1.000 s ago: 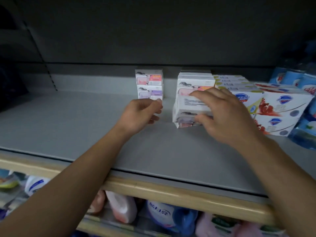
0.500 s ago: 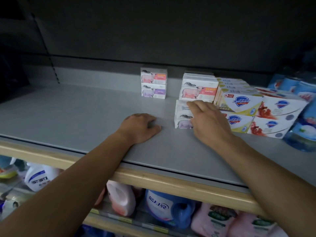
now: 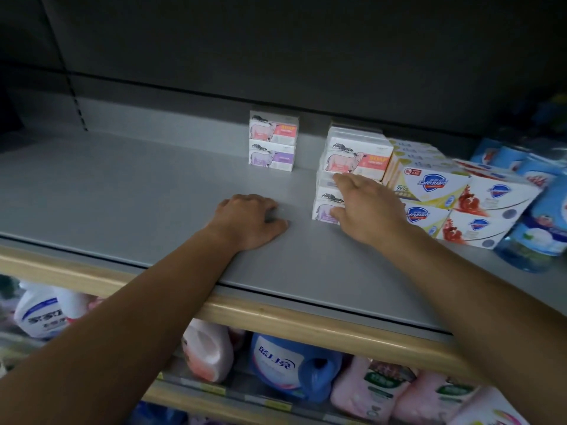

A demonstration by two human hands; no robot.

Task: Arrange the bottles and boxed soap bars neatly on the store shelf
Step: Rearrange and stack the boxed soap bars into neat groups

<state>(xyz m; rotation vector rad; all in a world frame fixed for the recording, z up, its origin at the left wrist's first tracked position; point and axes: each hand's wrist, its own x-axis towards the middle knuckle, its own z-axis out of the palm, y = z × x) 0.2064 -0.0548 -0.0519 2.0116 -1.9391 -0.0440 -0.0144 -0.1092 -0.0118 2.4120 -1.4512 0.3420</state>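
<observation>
A short stack of white boxed soap bars (image 3: 325, 204) with a cow drawing stands near the middle of a grey store shelf (image 3: 129, 191). The person's right hand (image 3: 366, 210) grips this stack: the fingers lie over its top and the thumb presses its near face. Just behind it is a taller stack of the same soap boxes (image 3: 357, 156) with a pink label. Further left and toward the back wall, standing apart, is a two-box stack (image 3: 272, 141), pink label over purple.

The left hand (image 3: 250, 220) rests palm down on the bare shelf just left of the gripped stack, fingers loosely curled, holding nothing.

Touching the right side of the soap stacks are white Safeguard boxes (image 3: 429, 185) stacked two high, some with a yellow stripe, some with a red fruit picture. At the far right lie blue packets (image 3: 549, 210).

A wooden edge strip (image 3: 276, 317) runs along the near side of the shelf. Below it, on a lower shelf, stand detergent bottles (image 3: 285, 366): white, pink and blue.
</observation>
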